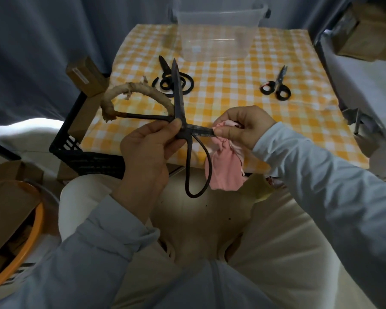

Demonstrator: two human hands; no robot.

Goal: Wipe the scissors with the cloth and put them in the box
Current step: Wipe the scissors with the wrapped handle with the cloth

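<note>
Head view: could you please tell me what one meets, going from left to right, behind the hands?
Cardboard box → black scissors → small scissors. The clear box overlaps both pairs sideways, so I leave it out.

Makeshift storeroom corner
Grey curtains (31,52) back a checked table (232,90); cardboard boxes (85,74) crowd a crate (87,161) at its left edge.

Held scissors (178,97) span both sets of fingers (171,130); cloth (225,170) hangs under the right set. Beyond the fingers on the worktop (232,103): left-side scissors (165,82), right-side scissors (280,79), box (218,41) behind both.
</note>
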